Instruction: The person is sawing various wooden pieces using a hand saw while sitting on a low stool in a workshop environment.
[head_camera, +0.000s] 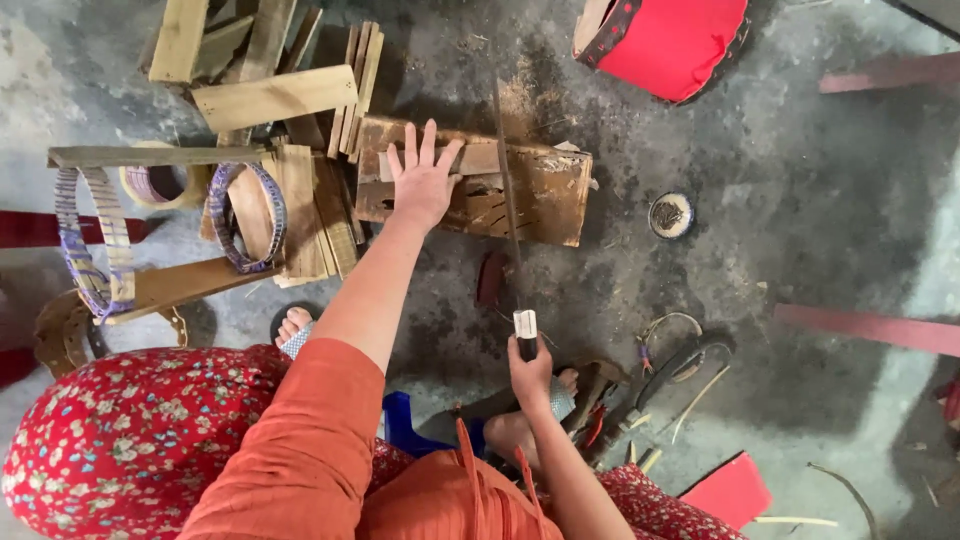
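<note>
I take this for a rough home workshop, worked from the floor. The bare concrete floor (800, 250) is stained and dusty. At eleven o'clock lies a heap of cut wooden offcuts (270, 90), with woven strap loops (245, 215) at nine. A worn wooden block (545, 195) sits near centre, and bamboo slivers (700, 395) scatter at four o'clock.

Grey concrete floor (800, 130) carrying workshop clutter

A worn wooden block (545, 190) is lying centrally; offcut planks (270, 95) are piling left of it, a small round tin (670, 214) is sitting right, a red box (670, 40) beyond.
</note>
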